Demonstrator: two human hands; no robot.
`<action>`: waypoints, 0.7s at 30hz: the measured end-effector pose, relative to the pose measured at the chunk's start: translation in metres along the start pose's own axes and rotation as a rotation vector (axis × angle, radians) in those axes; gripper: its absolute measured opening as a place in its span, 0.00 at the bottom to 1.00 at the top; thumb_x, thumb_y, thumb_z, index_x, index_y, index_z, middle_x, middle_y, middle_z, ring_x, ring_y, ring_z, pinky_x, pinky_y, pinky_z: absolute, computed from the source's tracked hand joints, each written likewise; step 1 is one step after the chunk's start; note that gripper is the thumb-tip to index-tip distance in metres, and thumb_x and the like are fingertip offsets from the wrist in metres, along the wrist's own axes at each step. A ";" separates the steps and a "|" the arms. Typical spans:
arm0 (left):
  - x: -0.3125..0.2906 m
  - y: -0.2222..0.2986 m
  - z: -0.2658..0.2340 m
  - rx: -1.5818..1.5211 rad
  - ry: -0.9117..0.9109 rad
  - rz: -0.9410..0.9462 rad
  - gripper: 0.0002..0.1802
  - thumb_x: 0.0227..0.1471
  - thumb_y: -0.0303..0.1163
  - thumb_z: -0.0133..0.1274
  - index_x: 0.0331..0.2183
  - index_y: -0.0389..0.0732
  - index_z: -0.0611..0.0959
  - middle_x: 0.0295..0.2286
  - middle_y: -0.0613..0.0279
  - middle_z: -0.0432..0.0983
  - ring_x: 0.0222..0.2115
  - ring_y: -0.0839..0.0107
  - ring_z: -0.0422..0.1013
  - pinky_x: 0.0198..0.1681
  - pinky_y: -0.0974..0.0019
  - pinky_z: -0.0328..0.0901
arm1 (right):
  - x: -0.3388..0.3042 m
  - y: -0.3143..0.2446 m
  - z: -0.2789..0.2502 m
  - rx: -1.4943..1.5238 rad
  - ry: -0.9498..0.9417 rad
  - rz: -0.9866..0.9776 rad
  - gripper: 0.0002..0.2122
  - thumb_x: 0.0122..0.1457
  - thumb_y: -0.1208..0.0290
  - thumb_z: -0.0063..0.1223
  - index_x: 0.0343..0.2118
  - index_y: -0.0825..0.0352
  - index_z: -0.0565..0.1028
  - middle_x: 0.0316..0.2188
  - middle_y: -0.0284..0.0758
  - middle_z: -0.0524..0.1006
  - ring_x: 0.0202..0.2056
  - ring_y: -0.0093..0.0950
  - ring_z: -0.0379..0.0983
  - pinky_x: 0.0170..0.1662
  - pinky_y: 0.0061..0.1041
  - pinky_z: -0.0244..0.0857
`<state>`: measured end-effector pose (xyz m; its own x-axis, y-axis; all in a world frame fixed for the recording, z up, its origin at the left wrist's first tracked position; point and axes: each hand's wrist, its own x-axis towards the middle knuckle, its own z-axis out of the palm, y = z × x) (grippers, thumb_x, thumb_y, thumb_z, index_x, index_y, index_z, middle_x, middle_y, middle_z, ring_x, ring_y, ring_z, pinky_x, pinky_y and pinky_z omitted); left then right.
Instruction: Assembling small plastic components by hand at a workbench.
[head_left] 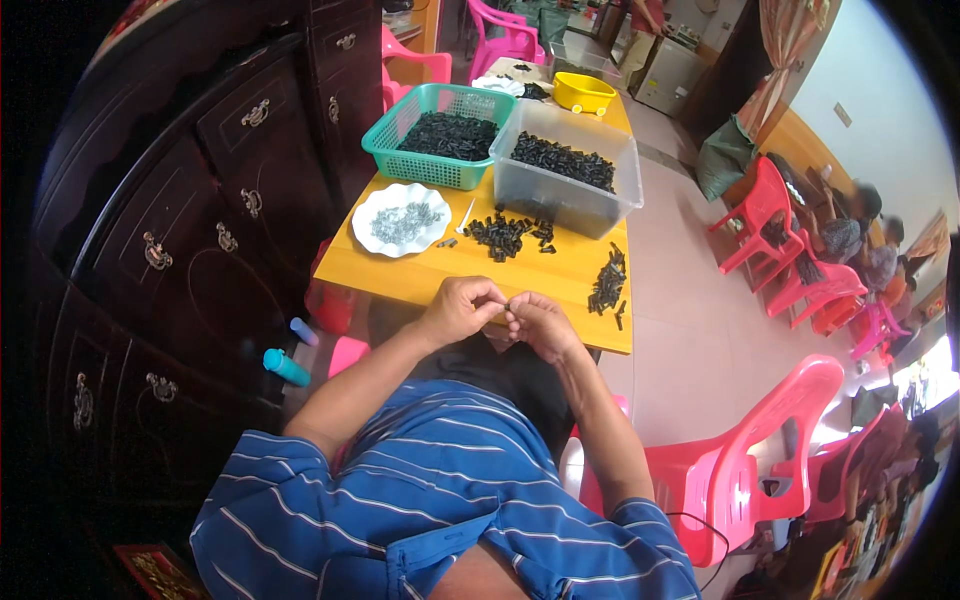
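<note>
At the near edge of the yellow table (400,268), my left hand (462,310) and my right hand (543,326) meet fingertip to fingertip. Both are closed in a pinch around a small dark piece (508,307), mostly covered by the fingers; its exact kind does not show. Just beyond lies a loose pile of small black plastic parts (498,237). A second, narrower heap of black parts (607,281) is by the right edge. Left of the pile, a white scalloped plate (370,235) holds many tiny clear or silvery pieces (405,221). Between plate and pile rests a thin white stick (467,214).
Behind the piles stand a green basket (378,150) and a clear plastic bin (560,212), both with black parts. A yellow tub (584,92) sits farther back. Dark cabinets (200,200) line the left; a pink chair (740,460) is at the right. Other people sit far right.
</note>
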<state>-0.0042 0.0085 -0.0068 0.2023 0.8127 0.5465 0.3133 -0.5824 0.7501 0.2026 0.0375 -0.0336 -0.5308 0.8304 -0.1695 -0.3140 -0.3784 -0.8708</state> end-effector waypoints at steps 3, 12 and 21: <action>-0.001 0.001 -0.001 -0.005 -0.016 -0.011 0.02 0.50 0.22 0.61 0.30 0.35 0.85 0.24 0.62 0.82 0.26 0.77 0.76 0.31 0.71 0.70 | -0.001 -0.001 0.001 0.082 -0.030 0.038 0.03 0.63 0.72 0.56 0.35 0.66 0.76 0.28 0.31 0.79 0.26 0.20 0.73 0.33 0.19 0.71; 0.000 -0.019 -0.004 -0.462 -0.139 -0.367 0.02 0.54 0.21 0.59 0.32 0.33 0.83 0.28 0.64 0.82 0.29 0.79 0.76 0.33 0.74 0.72 | 0.000 0.004 0.009 -0.188 0.042 -0.167 0.04 0.64 0.72 0.56 0.33 0.64 0.76 0.25 0.28 0.78 0.24 0.17 0.71 0.29 0.16 0.67; 0.003 -0.015 -0.003 -0.562 -0.073 -0.412 0.05 0.57 0.24 0.58 0.36 0.33 0.82 0.28 0.67 0.79 0.25 0.82 0.72 0.29 0.76 0.69 | 0.001 0.002 0.011 -0.013 0.026 -0.104 0.03 0.65 0.72 0.54 0.35 0.65 0.75 0.27 0.29 0.78 0.25 0.17 0.71 0.30 0.17 0.68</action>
<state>-0.0108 0.0196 -0.0154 0.2382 0.9571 0.1648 -0.1459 -0.1325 0.9804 0.1928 0.0331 -0.0306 -0.4753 0.8752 -0.0896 -0.3564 -0.2847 -0.8899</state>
